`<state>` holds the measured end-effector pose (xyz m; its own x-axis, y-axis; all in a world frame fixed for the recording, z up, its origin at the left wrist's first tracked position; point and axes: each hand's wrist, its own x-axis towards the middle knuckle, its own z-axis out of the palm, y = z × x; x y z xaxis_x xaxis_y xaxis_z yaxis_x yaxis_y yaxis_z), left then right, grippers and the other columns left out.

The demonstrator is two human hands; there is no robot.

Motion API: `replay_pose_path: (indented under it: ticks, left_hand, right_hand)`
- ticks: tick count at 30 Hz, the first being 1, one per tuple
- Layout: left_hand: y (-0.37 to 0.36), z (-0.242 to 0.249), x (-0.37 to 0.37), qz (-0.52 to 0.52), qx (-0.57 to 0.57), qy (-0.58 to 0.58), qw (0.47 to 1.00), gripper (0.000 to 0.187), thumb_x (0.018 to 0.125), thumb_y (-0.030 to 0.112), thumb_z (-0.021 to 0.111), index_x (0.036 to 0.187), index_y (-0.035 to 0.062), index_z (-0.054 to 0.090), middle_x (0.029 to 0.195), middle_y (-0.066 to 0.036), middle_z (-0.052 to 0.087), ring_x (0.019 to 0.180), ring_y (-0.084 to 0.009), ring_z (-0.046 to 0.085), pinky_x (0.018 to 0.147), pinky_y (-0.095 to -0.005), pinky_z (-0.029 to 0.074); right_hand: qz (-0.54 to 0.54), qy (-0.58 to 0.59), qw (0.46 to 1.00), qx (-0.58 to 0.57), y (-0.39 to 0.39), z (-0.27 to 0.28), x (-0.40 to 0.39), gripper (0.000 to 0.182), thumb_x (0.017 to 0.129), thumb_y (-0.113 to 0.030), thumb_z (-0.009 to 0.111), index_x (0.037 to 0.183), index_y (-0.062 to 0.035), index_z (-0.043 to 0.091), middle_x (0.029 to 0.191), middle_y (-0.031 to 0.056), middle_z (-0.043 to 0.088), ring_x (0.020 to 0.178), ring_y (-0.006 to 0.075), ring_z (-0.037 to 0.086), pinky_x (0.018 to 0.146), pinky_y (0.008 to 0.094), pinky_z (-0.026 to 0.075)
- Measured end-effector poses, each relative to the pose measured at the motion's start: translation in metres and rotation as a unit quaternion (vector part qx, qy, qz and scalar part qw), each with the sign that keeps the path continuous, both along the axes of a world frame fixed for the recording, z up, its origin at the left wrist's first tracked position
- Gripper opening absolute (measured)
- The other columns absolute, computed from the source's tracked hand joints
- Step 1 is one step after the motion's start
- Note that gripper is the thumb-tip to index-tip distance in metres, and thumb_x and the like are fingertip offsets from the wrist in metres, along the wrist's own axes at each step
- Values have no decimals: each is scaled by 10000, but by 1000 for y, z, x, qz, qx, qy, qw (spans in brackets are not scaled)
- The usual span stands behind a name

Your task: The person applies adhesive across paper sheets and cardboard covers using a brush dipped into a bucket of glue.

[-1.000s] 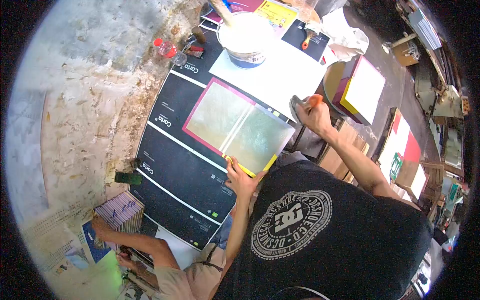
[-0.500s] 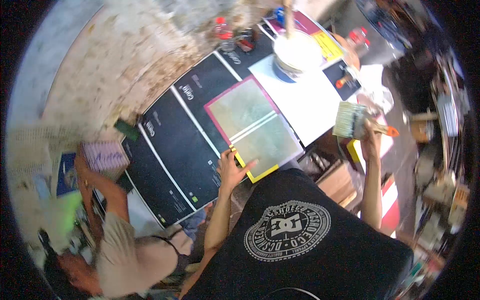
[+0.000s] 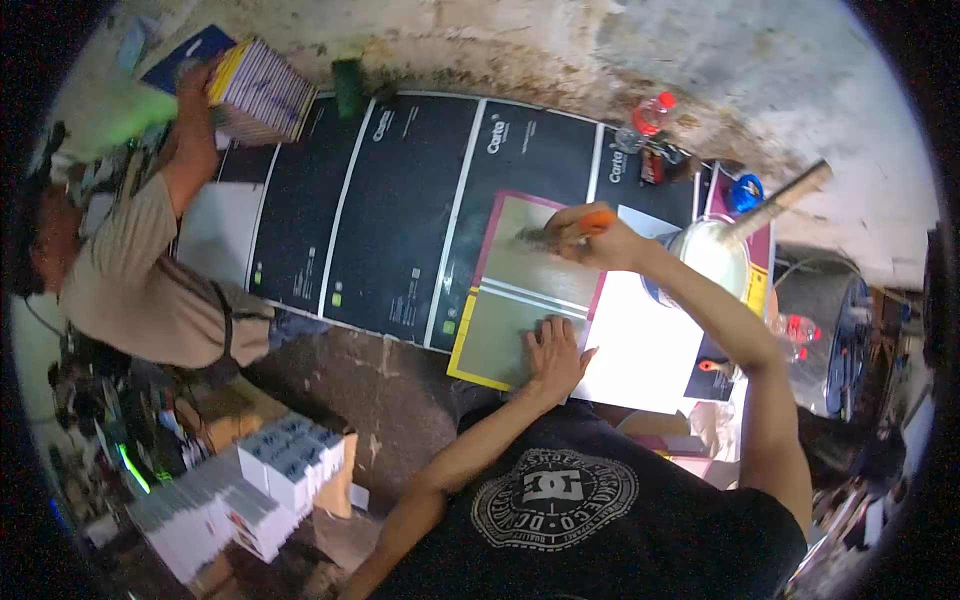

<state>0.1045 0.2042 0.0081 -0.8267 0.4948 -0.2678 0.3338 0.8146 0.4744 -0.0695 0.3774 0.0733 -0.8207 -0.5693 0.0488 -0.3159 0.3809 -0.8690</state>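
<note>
A grey-green sheet (image 3: 510, 340) with a pink and yellow border and a pair of white stripes lies in front of me on the dark table covering. My left hand (image 3: 557, 358) rests flat on its near right part, fingers spread. In my right hand (image 3: 603, 240) is a wide paintbrush (image 3: 537, 238), its orange handle end (image 3: 598, 222) showing above my fist. The bristles are blurred and sit low over the far half of the sheet. Under the sheet's right side, a white board (image 3: 640, 345) extends toward a white bucket (image 3: 738, 262), partly hidden by my right forearm.
A wooden stick (image 3: 785, 200) leans out of the bucket. A red-capped bottle (image 3: 648, 122) and a blue item (image 3: 746, 193) stand near the wall. At left, another person (image 3: 150, 280) holds a striped stack (image 3: 262, 92). White boxes (image 3: 285, 465) are piled lower left.
My right hand has brought the brush from right of the table over the sheet. My left hand has shifted from the sheet's yellow edge onto its surface. The view has turned.
</note>
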Motion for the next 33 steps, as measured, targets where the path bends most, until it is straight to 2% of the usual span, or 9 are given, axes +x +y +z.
replay_pose_path:
  ticks: [3,5,7,9,13,22,25,31,33]
  left_hand:
    - [13,-4,14,57,-13,20,998,734,891,557,568,1261,-75,516,1221,-175,489,1128,-326,461,934,-580,329]
    - [19,-2,15,82,-34,32,996,729,895,545,568,1276,-74,513,1225,-167,493,1130,-314,461,937,-567,332]
    - [24,3,14,99,-50,23,994,718,901,530,567,1289,-71,511,1246,-164,493,1143,-306,459,952,-559,330]
    - [23,9,13,107,-64,-6,992,701,910,513,563,1300,-67,510,1285,-165,490,1169,-303,455,979,-556,324]
    - [26,18,5,111,-85,-76,987,707,909,484,573,1340,-70,489,1368,-179,460,1216,-308,446,1032,-552,308]
    - [30,16,13,146,-58,-116,981,677,921,431,578,1339,-95,497,1425,-188,403,1209,-319,460,1025,-547,331]
    - [30,15,13,156,-62,-107,980,656,926,428,571,1317,-97,517,1424,-194,397,1179,-320,486,1000,-551,352]
    - [28,20,12,151,-66,-115,980,647,929,431,567,1319,-82,516,1418,-205,399,1132,-329,526,981,-567,375]
    - [26,22,10,147,-60,-120,980,648,928,432,567,1331,-73,509,1420,-205,398,1126,-331,531,976,-573,385]
  right_hand:
    - [145,86,967,190,-26,-22,-41,208,735,-186,745,911,-88,695,892,149,691,831,348,655,714,410,527]
    - [143,50,951,270,-32,-32,-99,205,731,-215,744,882,-88,690,882,152,687,812,352,660,687,431,533]
    - [105,117,964,213,-35,-20,-138,151,755,-214,716,838,-93,683,825,153,678,769,371,651,656,440,528]
    - [162,298,935,107,-46,-2,-154,132,778,-210,700,815,-86,673,800,155,670,750,383,641,658,436,529]
    - [410,76,891,181,-54,-3,-116,137,706,-90,698,792,-51,598,867,156,649,804,383,623,698,447,515]
    - [401,173,887,149,-120,-1,-148,172,744,-210,715,822,-69,654,814,164,665,793,382,655,680,464,526]
    - [527,23,838,143,-108,-15,-88,187,725,-205,719,853,-78,669,832,164,672,798,381,659,679,463,532]
    - [448,211,863,102,-164,-46,-110,190,728,-194,729,870,-83,669,829,169,668,803,380,663,702,478,533]
    - [447,153,876,100,-163,-14,-110,193,727,-202,736,867,-89,667,827,170,667,797,386,662,710,490,533]
